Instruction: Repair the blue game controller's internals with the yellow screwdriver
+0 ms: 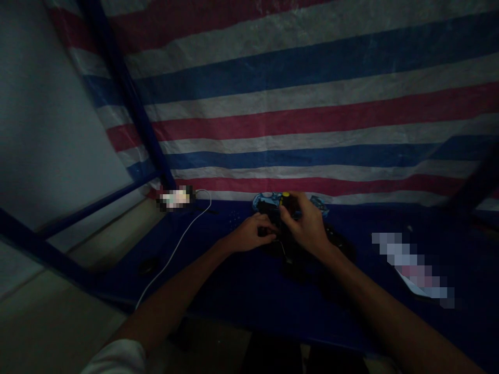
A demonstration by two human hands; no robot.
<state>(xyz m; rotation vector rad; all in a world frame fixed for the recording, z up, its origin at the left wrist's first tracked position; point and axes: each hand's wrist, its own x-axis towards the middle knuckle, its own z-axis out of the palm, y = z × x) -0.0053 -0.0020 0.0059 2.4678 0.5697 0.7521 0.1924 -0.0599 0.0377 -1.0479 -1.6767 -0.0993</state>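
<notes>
In the dim light, my right hand (pixel 306 223) is closed around a small yellow-and-black handle (pixel 286 195) that looks like a screwdriver's. Its lower end is hidden by my fingers and the dark. My left hand (pixel 249 234) lies just beside it, fingers bent and pressed against a dark object (pixel 276 224) whose kind I cannot make out. Behind both hands is a light-blue patterned piece (pixel 259 200), like a shaped plastic shell, partly covered by my right hand. A dark mass (pixel 300 254) lies under and in front of my right wrist, its details lost in shadow.
The blue tabletop (pixel 234 291) carries a white cable (pixel 181 239) running to a blurred-out lit item (pixel 177 197) at left. A small dark object (pixel 148 266) lies near that cable. A blurred-out flat item (pixel 413 270) is at right. Striped sheeting (pixel 273 119) hangs behind, beside a blue post (pixel 132 98).
</notes>
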